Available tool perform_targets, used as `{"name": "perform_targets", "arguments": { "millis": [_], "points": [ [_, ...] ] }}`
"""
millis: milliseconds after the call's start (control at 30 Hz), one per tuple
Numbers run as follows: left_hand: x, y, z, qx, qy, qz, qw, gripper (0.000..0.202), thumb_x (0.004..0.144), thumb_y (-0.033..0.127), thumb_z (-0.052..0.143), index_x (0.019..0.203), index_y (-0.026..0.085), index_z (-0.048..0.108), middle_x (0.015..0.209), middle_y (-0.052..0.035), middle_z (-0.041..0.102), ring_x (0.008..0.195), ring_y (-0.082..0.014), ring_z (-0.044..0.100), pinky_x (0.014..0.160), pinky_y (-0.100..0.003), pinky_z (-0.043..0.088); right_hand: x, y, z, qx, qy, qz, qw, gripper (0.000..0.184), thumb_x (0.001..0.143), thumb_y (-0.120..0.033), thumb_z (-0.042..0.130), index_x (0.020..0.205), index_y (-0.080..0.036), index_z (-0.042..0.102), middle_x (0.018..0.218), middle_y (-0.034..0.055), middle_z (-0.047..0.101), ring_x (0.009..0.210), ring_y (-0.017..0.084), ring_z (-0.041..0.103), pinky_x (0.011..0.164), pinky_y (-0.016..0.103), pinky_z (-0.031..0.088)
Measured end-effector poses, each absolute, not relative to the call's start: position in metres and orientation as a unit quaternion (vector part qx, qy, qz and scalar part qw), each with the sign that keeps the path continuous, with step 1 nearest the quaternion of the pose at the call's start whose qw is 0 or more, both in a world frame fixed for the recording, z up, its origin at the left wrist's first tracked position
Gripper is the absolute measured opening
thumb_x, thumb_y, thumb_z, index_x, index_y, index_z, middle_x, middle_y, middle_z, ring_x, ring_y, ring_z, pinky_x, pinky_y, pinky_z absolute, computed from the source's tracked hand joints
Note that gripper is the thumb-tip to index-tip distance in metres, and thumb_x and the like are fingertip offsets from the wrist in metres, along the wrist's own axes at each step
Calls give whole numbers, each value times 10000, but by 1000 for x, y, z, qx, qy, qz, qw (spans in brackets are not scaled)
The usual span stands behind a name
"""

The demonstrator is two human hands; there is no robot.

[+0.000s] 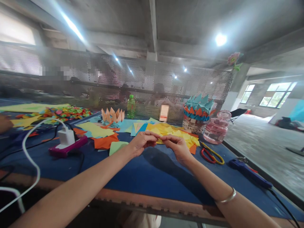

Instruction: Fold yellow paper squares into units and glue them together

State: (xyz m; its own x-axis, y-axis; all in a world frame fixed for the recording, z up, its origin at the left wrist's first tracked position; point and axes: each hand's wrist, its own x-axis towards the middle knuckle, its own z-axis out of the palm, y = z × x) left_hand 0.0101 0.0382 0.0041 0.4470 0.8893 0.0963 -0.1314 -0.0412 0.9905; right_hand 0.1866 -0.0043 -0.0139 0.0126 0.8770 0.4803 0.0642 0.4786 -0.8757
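Note:
Over the blue table, my left hand [142, 143] and my right hand [177, 147] meet with their fingertips pinched close together. Whatever lies between the fingertips is too small or hidden to make out. Just behind them spreads a pile of folded yellow paper pieces [173, 129], partly covered by my fingers. Red and yellow handled scissors [212, 154] lie to the right of my right hand. Left of my left hand are a light green paper sheet [117, 147] and orange paper [104, 142].
A purple power strip [68, 147] with a white plug and cables sits left. A blue glue gun [250, 172] lies at the right edge. Behind stand a peach paper crown [112, 116], green bottle [131, 107], layered paper basket [196, 122] and pink jar [216, 130]. Another person's hand [4, 123] shows far left.

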Motion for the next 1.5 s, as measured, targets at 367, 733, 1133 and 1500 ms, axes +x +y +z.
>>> {"name": "perform_targets", "arguments": {
  "millis": [367, 733, 1133, 1500],
  "points": [
    [13, 37, 2, 580, 343, 386, 630, 278, 947, 307, 595, 1167, 135, 592, 1138, -88, 622, 946, -202, 638, 797, -386, 565, 191, -5, -12, -400, -673, 250, 569, 137, 737, -320, 694, 767, -228, 791, 720, 38, 692, 675, 168, 581, 615, 274, 436],
    [12, 39, 2, 601, 317, 371, 633, 276, 948, 305, 594, 1166, 135, 591, 1130, -86, 624, 940, -200, 639, 794, -384, 567, 192, -3, -14, -398, -696, 195, 564, 150, 751, -248, 645, 780, -228, 790, 690, 29, 660, 640, 158, 550, 609, 283, 424],
    [10, 47, -7, 634, 331, 347, 607, 291, 947, 312, 594, 1180, 138, 587, 1155, -91, 617, 971, -211, 634, 823, -405, 559, 188, -8, -12, -411, -704, 207, 540, 176, 778, -267, 634, 878, -217, 770, 768, 38, 683, 682, 168, 574, 637, 289, 458],
    [10, 44, -5, 653, 339, 384, 557, 296, 949, 317, 591, 1187, 142, 586, 1168, -92, 614, 984, -217, 632, 832, -411, 557, 186, -10, -10, -444, -693, 253, 509, 400, 814, -519, 629, 1001, -168, 673, 832, 47, 667, 721, 164, 583, 609, 256, 455]
  ]
}}
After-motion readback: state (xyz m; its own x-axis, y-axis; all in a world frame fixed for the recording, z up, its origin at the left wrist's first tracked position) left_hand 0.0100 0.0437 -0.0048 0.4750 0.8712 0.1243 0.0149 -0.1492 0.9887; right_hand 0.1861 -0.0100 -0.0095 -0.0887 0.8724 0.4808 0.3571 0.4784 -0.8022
